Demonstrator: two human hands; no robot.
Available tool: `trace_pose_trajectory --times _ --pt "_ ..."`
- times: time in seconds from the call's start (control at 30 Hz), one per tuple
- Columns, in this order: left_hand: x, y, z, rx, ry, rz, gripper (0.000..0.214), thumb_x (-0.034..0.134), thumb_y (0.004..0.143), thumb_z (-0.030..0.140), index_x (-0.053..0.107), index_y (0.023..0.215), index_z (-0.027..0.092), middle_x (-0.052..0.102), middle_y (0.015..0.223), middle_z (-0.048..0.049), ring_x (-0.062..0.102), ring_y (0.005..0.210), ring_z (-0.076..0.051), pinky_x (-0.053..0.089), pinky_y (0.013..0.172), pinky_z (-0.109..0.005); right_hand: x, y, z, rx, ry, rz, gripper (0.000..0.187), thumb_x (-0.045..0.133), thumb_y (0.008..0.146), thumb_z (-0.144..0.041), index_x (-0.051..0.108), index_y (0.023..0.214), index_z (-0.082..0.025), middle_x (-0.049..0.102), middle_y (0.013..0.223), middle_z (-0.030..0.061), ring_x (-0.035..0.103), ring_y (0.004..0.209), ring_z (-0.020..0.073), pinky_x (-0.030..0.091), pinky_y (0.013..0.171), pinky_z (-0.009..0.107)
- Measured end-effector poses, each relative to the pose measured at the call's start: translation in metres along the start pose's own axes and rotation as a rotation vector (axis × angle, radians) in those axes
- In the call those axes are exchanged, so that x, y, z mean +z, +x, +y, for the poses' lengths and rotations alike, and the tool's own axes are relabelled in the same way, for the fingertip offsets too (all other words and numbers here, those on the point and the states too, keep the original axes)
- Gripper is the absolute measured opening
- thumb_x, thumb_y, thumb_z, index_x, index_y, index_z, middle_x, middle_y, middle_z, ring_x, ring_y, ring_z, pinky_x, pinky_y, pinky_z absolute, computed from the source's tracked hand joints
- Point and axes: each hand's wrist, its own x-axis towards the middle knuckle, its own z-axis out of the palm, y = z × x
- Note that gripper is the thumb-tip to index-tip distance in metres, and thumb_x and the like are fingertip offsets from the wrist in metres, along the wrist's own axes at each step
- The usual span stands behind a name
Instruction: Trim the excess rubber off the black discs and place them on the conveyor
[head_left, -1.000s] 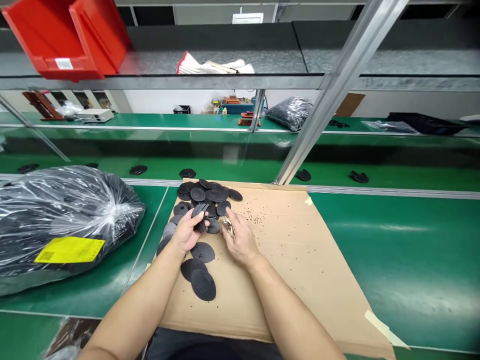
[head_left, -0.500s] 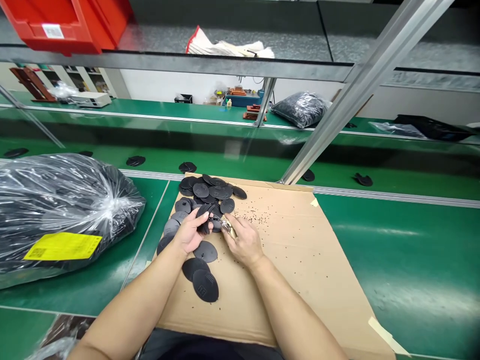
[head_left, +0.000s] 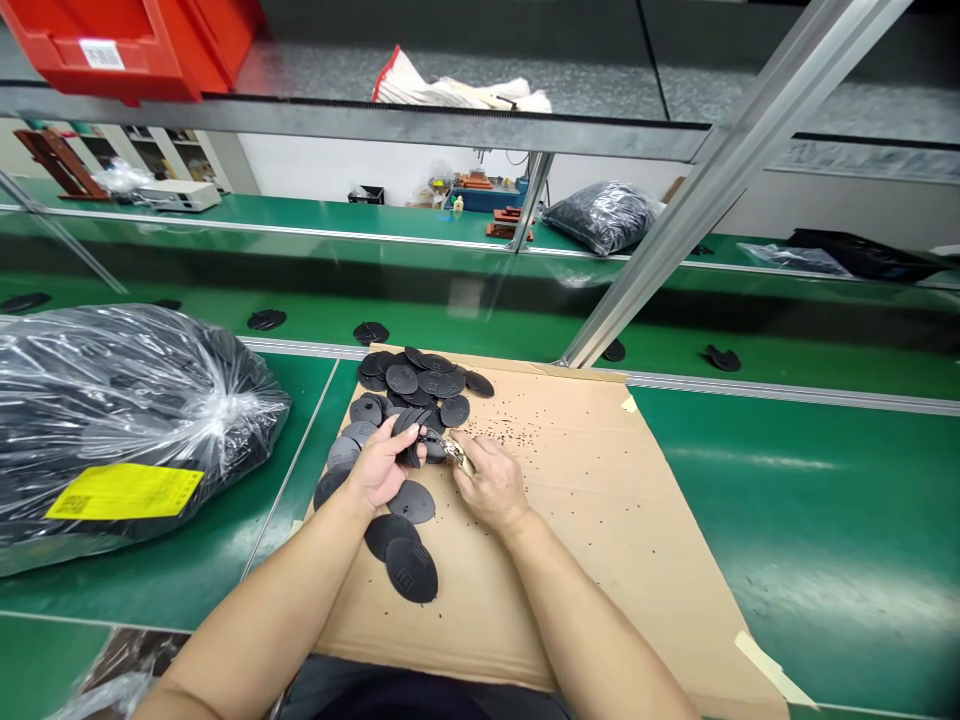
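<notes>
My left hand [head_left: 381,466] is closed round a small stack of black round discs [head_left: 409,432], held upright on edge. My right hand [head_left: 489,480] is closed on a small metal cutter [head_left: 450,449], whose tip touches the edge of the held discs. Both hands rest over a sheet of brown cardboard [head_left: 600,520]. A pile of loose black discs [head_left: 420,385] lies just beyond my hands. Three more discs [head_left: 407,568] lie on the cardboard below my left hand. Tiny black trimmings [head_left: 525,425] are scattered on the cardboard.
A large clear plastic bag of black parts [head_left: 120,420] with a yellow label lies at the left on the green bench [head_left: 810,520]. A slanted metal post [head_left: 675,220] rises behind the cardboard. Red bins [head_left: 127,40] sit on the shelf above. Stray discs lie on the conveyor behind.
The view has tilted down and shifted slightly. My hands stay close together, the cutter tip now against the held discs.
</notes>
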Motion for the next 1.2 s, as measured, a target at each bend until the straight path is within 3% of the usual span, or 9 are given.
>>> trace_pose_trajectory --times 0.4,0.6,0.9,1.2 --pt "0.0016 0.0013 -0.0049 0.039 -0.007 0.032 0.035 0.081 0.066 0.022 0.055 0.089 0.015 0.06 0.084 -0.0007 0.056 0.059 -0.008 0.047 0.055 -0.022 -0.0026 -0.0019 -0.0002 0.147 0.014 -0.135 0.049 0.051 0.074 -0.012 0.061 0.12 -0.024 0.069 0.09 0.0038 0.062 0.081 0.019 0.048 0.076 0.027" --pt "0.0026 0.0016 -0.0075 0.108 0.01 0.048 0.037 0.08 0.067 0.024 0.056 0.093 0.016 0.061 0.086 -0.0008 0.057 0.06 -0.008 0.047 0.057 -0.022 -0.001 0.0002 -0.0015 0.262 0.264 -0.186 0.043 0.051 0.077 -0.016 0.063 0.117 -0.027 0.071 0.101 0.0018 0.065 0.088 0.0196 0.051 0.081 0.03" --pt "0.0008 0.0034 -0.0084 0.126 0.021 0.047 0.036 0.08 0.067 0.025 0.057 0.093 0.016 0.061 0.087 -0.0006 0.058 0.061 -0.008 0.049 0.059 -0.023 -0.0026 0.002 -0.001 0.286 0.448 -0.17 0.035 0.051 0.08 -0.017 0.066 0.109 -0.026 0.071 0.1 0.0006 0.065 0.089 0.019 0.051 0.081 0.03" --pt "0.0017 0.0027 -0.0088 0.12 0.028 0.042 0.035 0.08 0.068 0.025 0.057 0.093 0.017 0.061 0.088 -0.0006 0.058 0.061 -0.008 0.049 0.059 -0.023 -0.0046 0.002 -0.0001 0.237 0.296 -0.145 0.037 0.055 0.08 -0.021 0.063 0.115 -0.023 0.07 0.1 0.0053 0.063 0.091 0.0217 0.049 0.084 0.034"
